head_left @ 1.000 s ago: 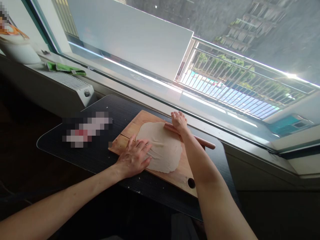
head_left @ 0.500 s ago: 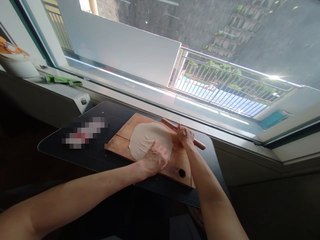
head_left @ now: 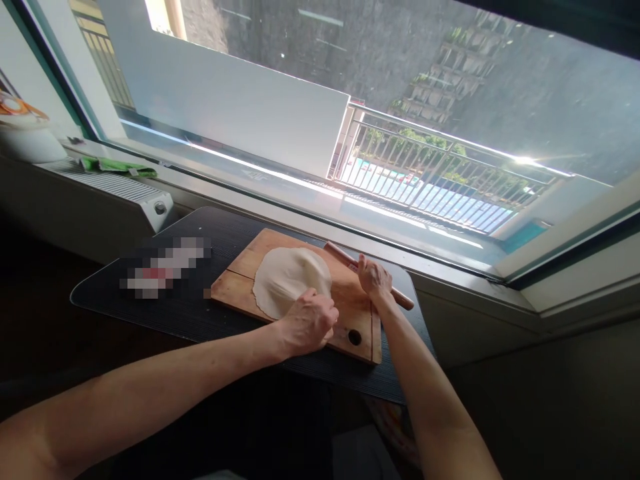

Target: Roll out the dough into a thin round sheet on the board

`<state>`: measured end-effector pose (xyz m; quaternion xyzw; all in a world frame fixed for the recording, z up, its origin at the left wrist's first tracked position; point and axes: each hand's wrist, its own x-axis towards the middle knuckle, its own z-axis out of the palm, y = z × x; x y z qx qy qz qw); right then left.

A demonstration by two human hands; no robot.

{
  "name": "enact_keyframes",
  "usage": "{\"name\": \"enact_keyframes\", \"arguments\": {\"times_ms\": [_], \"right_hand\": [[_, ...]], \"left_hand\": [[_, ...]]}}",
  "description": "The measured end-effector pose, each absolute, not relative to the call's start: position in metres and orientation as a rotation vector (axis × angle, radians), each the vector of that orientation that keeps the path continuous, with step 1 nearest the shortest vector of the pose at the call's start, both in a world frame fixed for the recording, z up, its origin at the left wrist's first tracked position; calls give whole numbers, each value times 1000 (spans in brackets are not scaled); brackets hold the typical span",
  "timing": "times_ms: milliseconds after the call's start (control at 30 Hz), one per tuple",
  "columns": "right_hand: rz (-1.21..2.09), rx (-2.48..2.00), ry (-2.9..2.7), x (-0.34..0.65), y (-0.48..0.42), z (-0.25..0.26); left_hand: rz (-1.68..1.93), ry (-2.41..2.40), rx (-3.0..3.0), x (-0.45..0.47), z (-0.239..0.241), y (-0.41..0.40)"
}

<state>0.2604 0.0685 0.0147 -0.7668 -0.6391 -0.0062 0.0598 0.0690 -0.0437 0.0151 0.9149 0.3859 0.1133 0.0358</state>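
Note:
A flat round sheet of pale dough [head_left: 287, 277] lies on a wooden cutting board [head_left: 240, 288] with a round hole near its right corner. My left hand [head_left: 307, 322] has its fingers curled on the dough's near right edge, which is lifted and folded over. A wooden rolling pin [head_left: 340, 255] lies along the board's far right edge. My right hand [head_left: 374, 277] rests closed over the pin near its middle.
The board sits on a dark ribbed table top [head_left: 230, 233] under a large window [head_left: 350, 100]. A blurred-out item [head_left: 163, 270] lies left of the board. A white radiator [head_left: 115, 190] with a green cloth [head_left: 115, 167] stands at the left, and a white pot [head_left: 25, 137] is beyond it.
My left hand moved from the dough's left edge to its right edge and closed on it, lifting it. My right hand slid down the rolling pin and closed over it. The view shifted.

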Motion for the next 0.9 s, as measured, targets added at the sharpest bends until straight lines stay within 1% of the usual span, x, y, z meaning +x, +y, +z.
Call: {"name": "enact_keyframes", "arguments": {"times_ms": [167, 267, 333, 400, 467, 533, 700, 900], "right_hand": [[-47, -2354, -1941, 256, 71, 13], [-111, -2380, -1853, 261, 69, 10], [-123, -2396, -1818, 267, 67, 6], [-137, -2396, -1830, 272, 66, 2], [-172, -2381, -1864, 275, 65, -1], [-206, -2352, -1903, 275, 65, -1], [-191, -2306, -1963, 268, 63, 2], [-204, -2284, -1958, 267, 66, -6]], "left_hand": [[457, 1303, 2650, 50, 17, -38], [504, 1609, 2448, 21, 26, -19], [367, 1938, 2256, -3, 30, -4], [171, 2117, 2128, -23, 29, 9], [40, 2188, 2027, -36, 25, 18], [9, 2176, 1965, -41, 20, 23], [127, 2072, 1938, -32, 13, 25], [470, 2115, 1858, -23, 4, 25]]}}
